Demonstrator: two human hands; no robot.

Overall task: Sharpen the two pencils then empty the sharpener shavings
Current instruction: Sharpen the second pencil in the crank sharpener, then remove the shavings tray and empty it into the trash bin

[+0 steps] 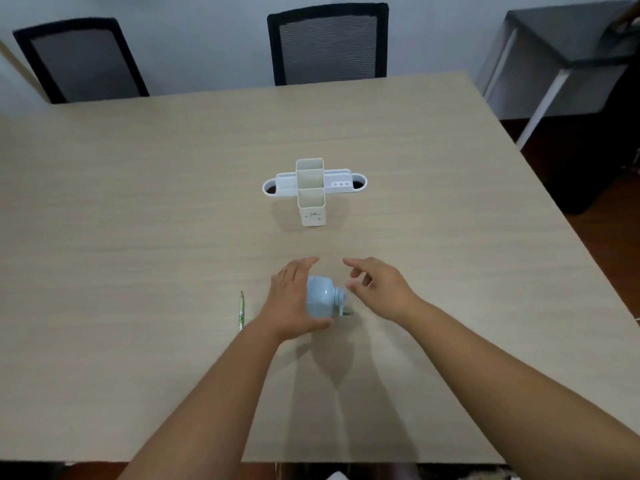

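Note:
A pale blue pencil sharpener [320, 299] with a small crank on its right side stands on the wooden table [138, 202], near the front. My left hand [292, 303] wraps around its left side, thumb at the front, holding it. My right hand [377, 289] hovers just right of the crank, fingers apart and holding nothing. One pencil [241, 310] with a green and white pattern lies on the table left of my left hand, tip pointing away from me. I see no second pencil.
A white desk organiser [313, 188] with upright compartments stands at the table's middle, beyond the hands. Two black mesh chairs [329, 43] sit at the far edge. A grey side table [568, 53] stands at the back right.

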